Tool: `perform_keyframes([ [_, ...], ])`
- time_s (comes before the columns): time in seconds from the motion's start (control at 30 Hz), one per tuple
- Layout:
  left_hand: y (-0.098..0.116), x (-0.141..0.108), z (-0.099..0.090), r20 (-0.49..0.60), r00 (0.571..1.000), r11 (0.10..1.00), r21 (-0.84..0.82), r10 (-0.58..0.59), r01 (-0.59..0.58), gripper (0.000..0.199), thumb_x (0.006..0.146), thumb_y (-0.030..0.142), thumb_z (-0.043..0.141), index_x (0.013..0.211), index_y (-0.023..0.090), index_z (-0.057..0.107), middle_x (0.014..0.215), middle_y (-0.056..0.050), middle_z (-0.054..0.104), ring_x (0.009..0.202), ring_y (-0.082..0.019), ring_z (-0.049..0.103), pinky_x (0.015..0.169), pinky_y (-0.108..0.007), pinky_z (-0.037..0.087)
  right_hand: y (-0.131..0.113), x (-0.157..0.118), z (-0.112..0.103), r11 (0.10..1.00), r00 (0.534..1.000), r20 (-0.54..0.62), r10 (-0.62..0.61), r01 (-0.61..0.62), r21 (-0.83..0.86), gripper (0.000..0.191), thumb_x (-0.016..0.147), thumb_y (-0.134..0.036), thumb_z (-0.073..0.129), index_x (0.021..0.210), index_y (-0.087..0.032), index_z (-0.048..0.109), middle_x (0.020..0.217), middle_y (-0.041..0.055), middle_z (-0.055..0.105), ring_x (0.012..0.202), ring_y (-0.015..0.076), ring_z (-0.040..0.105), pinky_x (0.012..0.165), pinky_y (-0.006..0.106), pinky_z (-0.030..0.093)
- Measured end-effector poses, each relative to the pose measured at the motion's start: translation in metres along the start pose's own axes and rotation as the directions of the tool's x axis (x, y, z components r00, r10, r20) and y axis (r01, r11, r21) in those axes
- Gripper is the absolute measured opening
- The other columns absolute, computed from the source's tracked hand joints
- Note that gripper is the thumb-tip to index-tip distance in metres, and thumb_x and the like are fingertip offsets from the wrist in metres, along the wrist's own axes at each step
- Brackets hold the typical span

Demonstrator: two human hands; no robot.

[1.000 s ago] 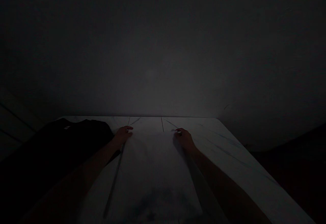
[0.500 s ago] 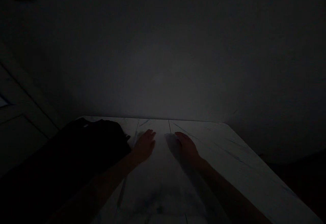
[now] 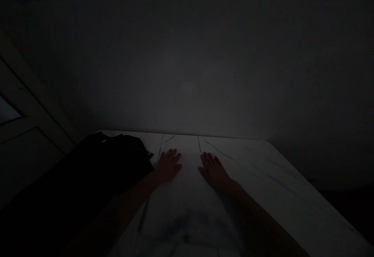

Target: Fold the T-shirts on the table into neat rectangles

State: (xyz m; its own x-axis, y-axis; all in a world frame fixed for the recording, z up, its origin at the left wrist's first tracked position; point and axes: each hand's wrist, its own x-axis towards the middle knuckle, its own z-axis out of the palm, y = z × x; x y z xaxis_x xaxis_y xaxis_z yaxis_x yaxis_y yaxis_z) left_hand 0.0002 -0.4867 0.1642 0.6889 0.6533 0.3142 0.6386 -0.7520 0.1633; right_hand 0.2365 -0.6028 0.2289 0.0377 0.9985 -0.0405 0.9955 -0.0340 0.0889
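Observation:
The view is very dark. Between my arms a thin pale sheet [image 3: 187, 198], perhaps a plastic bag, lies flat on the marble-patterned table [image 3: 257, 171]; its kind is hard to make out. My left hand [image 3: 168, 165] rests palm down near its far left corner, fingers spread. Across from it, my right hand [image 3: 214, 171] lies palm down by the far right corner, fingers stretched out. Neither hand grips anything. A black T-shirt [image 3: 102, 175] is laid out at the left, its collar toward the wall, and my left forearm crosses its edge.
A plain wall [image 3: 187, 62] rises right behind the table's far edge. At the left stands a panelled door [image 3: 26, 140]. The table's right edge slants down toward the lower right, with dark space beyond it.
My right hand, which had the sheet's far right corner lifted, now lies flat with its fingers extended. My left hand's fingers have spread. The view has shifted slightly.

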Motion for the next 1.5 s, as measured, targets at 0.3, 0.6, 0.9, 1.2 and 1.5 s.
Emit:
perform_keyframes([
  [0.3,-0.020,0.010,0.011,0.002,1.000,0.999,0.036,0.015,-0.015,0.054,0.104,0.044,0.034,0.154,0.024,0.041,0.162,-0.014,0.038,0.149,-0.036,0.034,0.118,-0.059,0.027,0.014,0.000,0.001,0.997,0.997,0.031,0.073,-0.073,-0.019,0.071,0.103,-0.054,0.021,0.162,-0.014,0.021,0.168,0.0126,0.018,0.156,0.0292,0.014,0.123,0.054,0.017],
  [0.6,0.041,-0.022,-0.013,0.037,0.996,0.997,0.010,0.077,-0.077,0.054,0.104,0.040,0.030,0.155,0.021,0.040,0.165,-0.014,0.032,0.152,-0.033,0.029,0.117,-0.063,0.026,-0.034,-0.019,-0.013,0.997,0.997,-0.046,0.067,-0.068,-0.026,0.068,0.104,-0.047,0.023,0.161,-0.010,0.022,0.168,0.0162,0.018,0.155,0.0321,0.014,0.122,0.056,0.019],
  [0.9,0.042,-0.065,-0.030,0.029,0.997,0.997,0.041,-0.073,0.072,0.052,0.103,0.037,0.034,0.149,0.017,0.047,0.157,-0.019,0.044,0.145,-0.035,0.039,0.115,-0.065,0.029,-0.056,-0.068,-0.009,0.987,0.987,-0.005,0.160,-0.160,0.017,0.066,0.104,-0.046,0.027,0.157,-0.006,0.030,0.164,0.0212,0.028,0.152,0.0346,0.023,0.121,0.057,0.018],
  [1.2,0.058,-0.132,-0.040,0.072,0.997,1.000,0.015,0.006,-0.007,0.054,0.103,0.036,0.032,0.153,0.018,0.042,0.161,-0.016,0.039,0.148,-0.035,0.035,0.114,-0.067,0.030,-0.086,-0.133,0.000,0.991,0.992,0.023,0.127,-0.128,0.046,0.066,0.105,-0.048,0.026,0.159,-0.010,0.028,0.166,0.0177,0.023,0.154,0.0320,0.018,0.123,0.056,0.015],
  [1.5,0.082,-0.149,-0.044,0.034,0.995,0.995,0.021,0.095,-0.096,0.052,0.103,0.036,0.033,0.152,0.024,0.044,0.162,-0.012,0.038,0.148,-0.033,0.037,0.115,-0.067,0.028,-0.120,-0.152,-0.001,0.989,0.994,0.020,0.108,-0.109,0.096,0.066,0.105,-0.047,0.027,0.160,-0.012,0.027,0.166,0.0160,0.023,0.154,0.0320,0.020,0.122,0.058,0.016],
])
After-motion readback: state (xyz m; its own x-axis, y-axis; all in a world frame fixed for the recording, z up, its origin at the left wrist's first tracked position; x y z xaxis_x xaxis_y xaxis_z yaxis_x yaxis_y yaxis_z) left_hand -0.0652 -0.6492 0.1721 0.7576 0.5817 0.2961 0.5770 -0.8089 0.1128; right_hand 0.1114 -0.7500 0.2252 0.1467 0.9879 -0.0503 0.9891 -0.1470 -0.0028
